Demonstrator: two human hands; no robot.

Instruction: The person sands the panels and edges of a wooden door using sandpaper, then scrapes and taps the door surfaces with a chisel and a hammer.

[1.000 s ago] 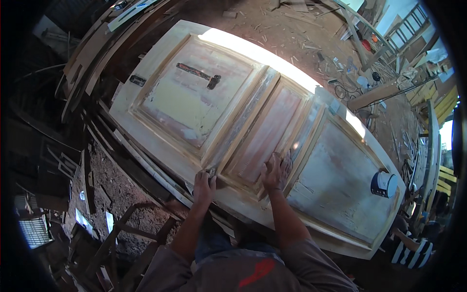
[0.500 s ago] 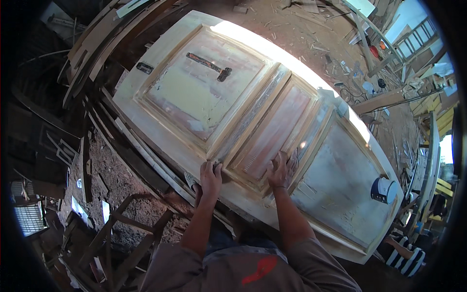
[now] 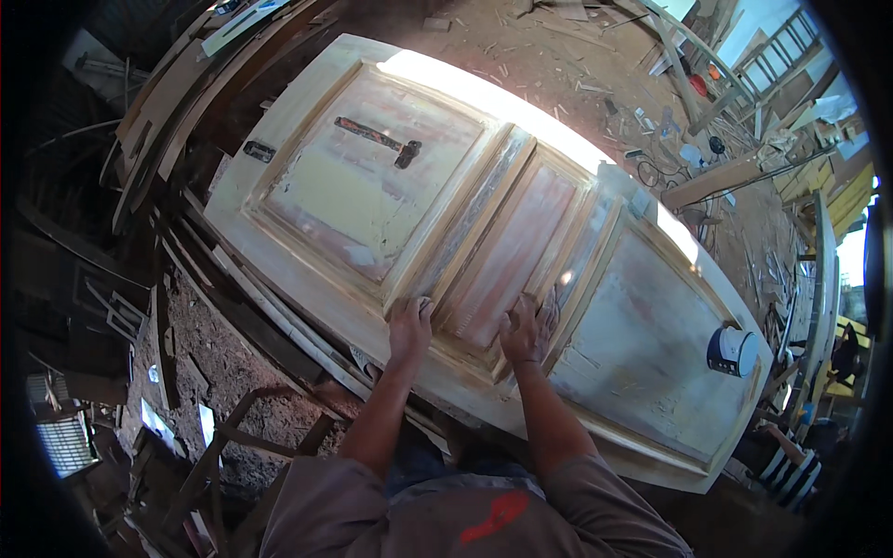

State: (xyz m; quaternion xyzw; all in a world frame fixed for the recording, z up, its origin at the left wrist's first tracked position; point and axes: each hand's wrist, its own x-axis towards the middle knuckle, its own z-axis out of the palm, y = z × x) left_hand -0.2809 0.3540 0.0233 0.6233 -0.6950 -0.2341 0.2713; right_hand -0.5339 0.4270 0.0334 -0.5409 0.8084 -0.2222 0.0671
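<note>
- Forearms come up from the lower edge, both reaching onto a pale wooden door point(image 3: 642, 372) that lies flat and runs from upper left to lower right; every place below is told from this door.
- Left hand point(image 3: 410, 327) rests on the door's near stile, at the corner where the middle panel point(image 3: 516, 256) meets the rail. Its grip looks loosely curled, fingers bent down on the wood; whether something small sits under the palm I cannot tell.
- Right hand point(image 3: 526, 327) lies just beside it, on the lower end of the middle panel, fingers spread and pressed flat; its grip is wide and holds nothing that I can see.
- Round tin point(image 3: 733, 351) with a white lid stands on the door's right panel, near the far edge and well apart from both hands.
- Dark metal latch point(image 3: 379, 139) lies on the door's left panel, and a small dark hinge plate point(image 3: 258, 150) sits at the door's left edge.
- Loose planks point(image 3: 186, 112) are stacked under and beyond the door's left end; wood scraps and shavings cover the ground point(image 3: 577, 65) past its far side.
- Risks, as I judge them: hard pressure along the near edge could tip or slide the door on the uneven planks beneath; a shove toward the right could send the tin off the end; bare palms on rough moulding invite splinters.
</note>
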